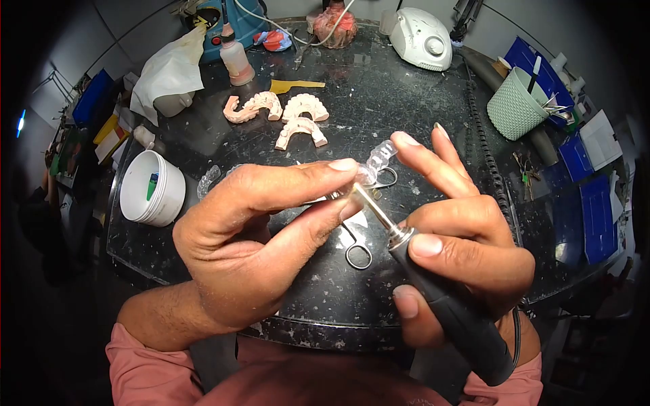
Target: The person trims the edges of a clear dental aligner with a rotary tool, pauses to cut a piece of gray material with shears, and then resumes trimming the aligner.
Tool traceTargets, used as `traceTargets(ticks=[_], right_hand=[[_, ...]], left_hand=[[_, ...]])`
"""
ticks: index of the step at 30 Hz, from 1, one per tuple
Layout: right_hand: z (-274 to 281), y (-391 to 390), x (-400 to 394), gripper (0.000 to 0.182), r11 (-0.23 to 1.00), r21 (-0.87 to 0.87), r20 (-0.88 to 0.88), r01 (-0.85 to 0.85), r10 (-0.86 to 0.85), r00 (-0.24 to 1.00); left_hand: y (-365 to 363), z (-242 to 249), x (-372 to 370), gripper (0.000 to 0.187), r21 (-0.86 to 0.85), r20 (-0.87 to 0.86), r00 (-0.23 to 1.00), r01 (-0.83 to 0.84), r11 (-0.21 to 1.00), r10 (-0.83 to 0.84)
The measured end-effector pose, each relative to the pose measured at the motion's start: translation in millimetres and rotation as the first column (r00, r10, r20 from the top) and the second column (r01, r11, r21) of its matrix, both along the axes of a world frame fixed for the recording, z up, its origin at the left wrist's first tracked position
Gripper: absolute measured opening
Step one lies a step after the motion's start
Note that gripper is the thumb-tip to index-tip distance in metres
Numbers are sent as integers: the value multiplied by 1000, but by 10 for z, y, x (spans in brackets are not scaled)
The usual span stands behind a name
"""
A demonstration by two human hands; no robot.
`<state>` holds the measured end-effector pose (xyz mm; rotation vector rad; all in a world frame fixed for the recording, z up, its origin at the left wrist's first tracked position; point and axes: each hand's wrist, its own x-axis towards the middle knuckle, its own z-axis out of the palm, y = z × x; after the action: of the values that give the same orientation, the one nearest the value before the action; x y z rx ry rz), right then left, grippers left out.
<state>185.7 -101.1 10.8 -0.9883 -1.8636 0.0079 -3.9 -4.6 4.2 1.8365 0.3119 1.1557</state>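
Between the thumb and forefinger of my left hand (pixel 250 237) is a clear dental aligner (pixel 380 157). My right hand (pixel 467 250) is wrapped round a black rotary handpiece (pixel 450 308), its metal nose angled up to the left. The handpiece's tip is at the near edge of the aligner; whether it touches cannot be made out. Two fingertips of my right hand reach up near the aligner's far end. Beneath my hands lie metal scissors (pixel 358 256), partly hidden. Another clear aligner (pixel 208 181) lies on the bench left of my left hand.
Several plaster dental models (pixel 305 108) stand mid-bench beside a yellow strip (pixel 296 85). At left is a white tub (pixel 169 186); at the back, a bottle (pixel 237 64) and a white control unit (pixel 421 39). A green basket (pixel 518 105) and keys (pixel 527 172) are at right.
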Motion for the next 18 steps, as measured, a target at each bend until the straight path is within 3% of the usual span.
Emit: traceTargets(ticks=[6, 8, 9, 11, 18], right_hand=[[-1, 8, -23, 38, 999, 19, -25, 29, -28, 999], [8, 10, -6, 38, 999, 18, -3, 26, -26, 1000], [11, 11, 3, 39, 1000, 18, 19, 24, -25, 1000], [1, 22, -3, 39, 999, 22, 22, 31, -32, 999], [-29, 33, -25, 42, 997, 20, 17, 72, -72, 997]], left_hand=[[-6, -31, 10, 31, 24, -11, 1000, 11, 1000, -11], [-69, -7, 63, 39, -345, 98, 992, 110, 932, -81], [-66, 15, 74, 39, -345, 98, 992, 111, 932, -82], [-50, 67, 94, 47, -524, 145, 971, 238, 818, -190], [-70, 74, 124, 44, -616, 145, 966, 256, 745, -212]])
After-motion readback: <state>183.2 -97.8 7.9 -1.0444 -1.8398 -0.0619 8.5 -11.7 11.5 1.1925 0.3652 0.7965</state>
